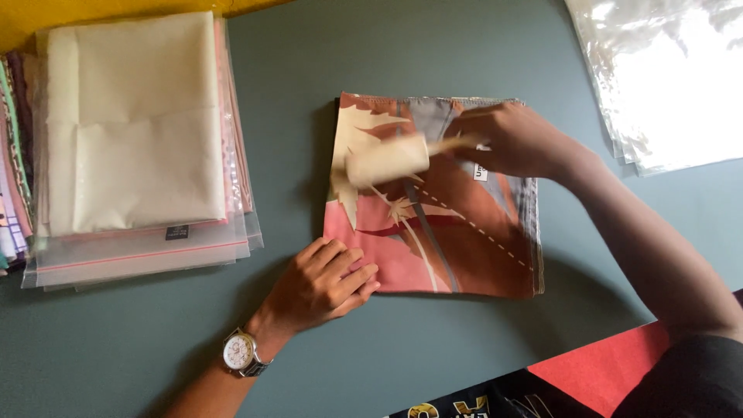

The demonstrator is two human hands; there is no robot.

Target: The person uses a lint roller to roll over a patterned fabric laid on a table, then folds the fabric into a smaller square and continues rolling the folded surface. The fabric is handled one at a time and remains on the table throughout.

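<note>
I see the folded scarf (449,224) lying flat mid-table. My right hand (515,139) grips a lint roller (387,160) over it, the handle mostly hidden in the fist and motion-blurred. My left hand (321,282) presses the scarf's near-left corner, fingers loosely together. Bagged cloths (135,139) lie left, partly cut off.

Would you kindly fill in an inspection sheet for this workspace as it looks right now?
Surface: grey-green table, matte.
Job's things: folded patterned cloth in rust, pink and cream lies flat; a cream lint roller rests on it.
Clutter: stack of bagged cloths at left, cream one on top; clear plastic bags at upper right; red sheet at the bottom edge.
Grippers: left hand presses the cloth's lower left corner, wristwatch on the wrist; right hand grips the roller's handle.
Cables: nothing seen.
Surroundings: yellow surface at top left.
</note>
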